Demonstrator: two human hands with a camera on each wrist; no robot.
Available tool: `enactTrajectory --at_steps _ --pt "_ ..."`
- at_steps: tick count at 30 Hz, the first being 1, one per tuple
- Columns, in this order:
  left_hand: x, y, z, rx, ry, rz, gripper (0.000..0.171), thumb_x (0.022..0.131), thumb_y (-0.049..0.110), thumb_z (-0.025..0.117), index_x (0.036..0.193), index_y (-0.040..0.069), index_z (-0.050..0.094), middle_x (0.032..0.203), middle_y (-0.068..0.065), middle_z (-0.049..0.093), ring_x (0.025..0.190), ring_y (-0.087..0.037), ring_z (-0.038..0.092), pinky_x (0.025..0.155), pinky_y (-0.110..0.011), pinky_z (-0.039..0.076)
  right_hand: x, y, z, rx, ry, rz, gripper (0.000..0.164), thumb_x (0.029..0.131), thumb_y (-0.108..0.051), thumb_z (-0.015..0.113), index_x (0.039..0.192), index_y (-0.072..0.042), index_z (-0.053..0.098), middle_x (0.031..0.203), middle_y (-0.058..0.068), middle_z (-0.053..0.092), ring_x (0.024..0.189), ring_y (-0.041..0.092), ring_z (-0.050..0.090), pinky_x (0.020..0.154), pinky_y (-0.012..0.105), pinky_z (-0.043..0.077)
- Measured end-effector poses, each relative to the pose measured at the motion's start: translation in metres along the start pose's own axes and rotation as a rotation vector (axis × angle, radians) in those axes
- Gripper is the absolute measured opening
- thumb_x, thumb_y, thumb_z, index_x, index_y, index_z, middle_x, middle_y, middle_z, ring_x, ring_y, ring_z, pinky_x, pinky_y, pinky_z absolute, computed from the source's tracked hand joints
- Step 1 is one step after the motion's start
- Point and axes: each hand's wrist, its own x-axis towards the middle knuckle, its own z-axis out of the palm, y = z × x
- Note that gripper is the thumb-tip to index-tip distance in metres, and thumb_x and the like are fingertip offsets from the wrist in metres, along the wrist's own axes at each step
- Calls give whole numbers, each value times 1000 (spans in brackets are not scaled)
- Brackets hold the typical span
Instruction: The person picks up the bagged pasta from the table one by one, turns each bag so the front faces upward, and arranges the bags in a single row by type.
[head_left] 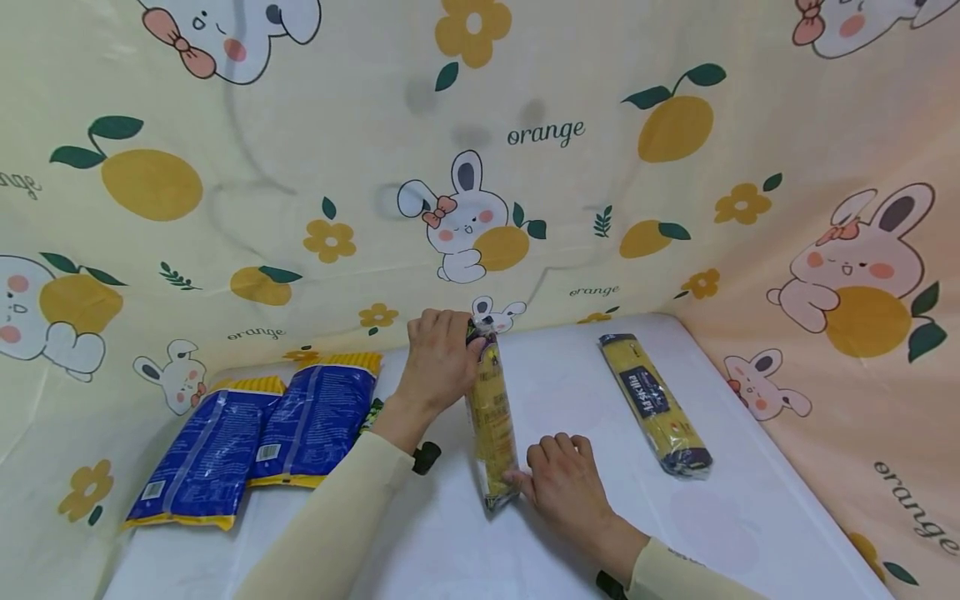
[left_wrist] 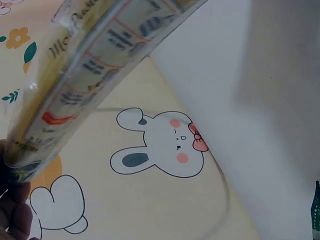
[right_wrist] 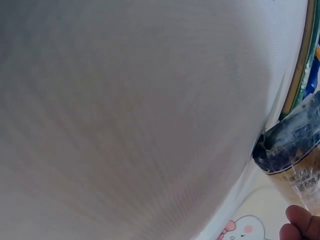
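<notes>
My left hand (head_left: 438, 354) grips the upper end of a narrow clear pack of spaghetti (head_left: 492, 417), which stands steeply tilted over the white table. In the left wrist view the printed side of the spaghetti pack (left_wrist: 95, 75) slants across, with left fingertips (left_wrist: 17, 215) at its dark end. Close to the pack's lower end is my right hand (head_left: 566, 492), its thumb against the edge; its other fingers are bent and partly hidden. The right wrist view catches only right fingertips (right_wrist: 300, 220) beside the pack's dark end (right_wrist: 290, 145).
A second spaghetti pack (head_left: 654, 404) with a dark label lies to the right. Two blue-and-yellow bags (head_left: 202, 454) (head_left: 318, 417) lie overlapping at the left. A green printed item (head_left: 372, 412) shows partly behind my left forearm. A patterned cloth (head_left: 360, 167) rises behind the white table (head_left: 570, 367).
</notes>
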Motion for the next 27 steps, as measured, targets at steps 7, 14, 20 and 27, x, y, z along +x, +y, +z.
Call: enactTrajectory --at_steps 7,14,20,27 --pt "-2 -7 1 -30 -38 -36 18 107 14 59 122 5 60 116 -12 69 111 -31 53 92 -47 37 0 -3 -1 -39 -93 -13 56 93 -62 69 81 -10 53 78 4 52 82 27 55 84 50 48" --pt "-4 -13 2 -70 -59 -80 14 106 9 53 117 7 61 114 -11 71 111 -31 53 93 -47 36 1 -5 1 -46 -122 -17 59 90 -65 70 81 -9 54 79 5 53 81 27 53 82 48 48" --pt "-6 -12 -1 -123 -47 -84 18 103 25 56 112 9 60 108 -9 69 110 -31 52 93 -48 35 5 -10 -1 -5 -223 15 53 94 -62 69 89 -10 64 86 3 59 84 23 53 79 44 45" --pt "-7 -12 -2 5 -13 -27 35 105 46 63 108 11 58 95 -4 65 106 -28 50 89 -44 33 8 -16 -4 135 -324 90 43 97 -52 71 91 -10 62 83 0 53 81 18 45 74 38 37"
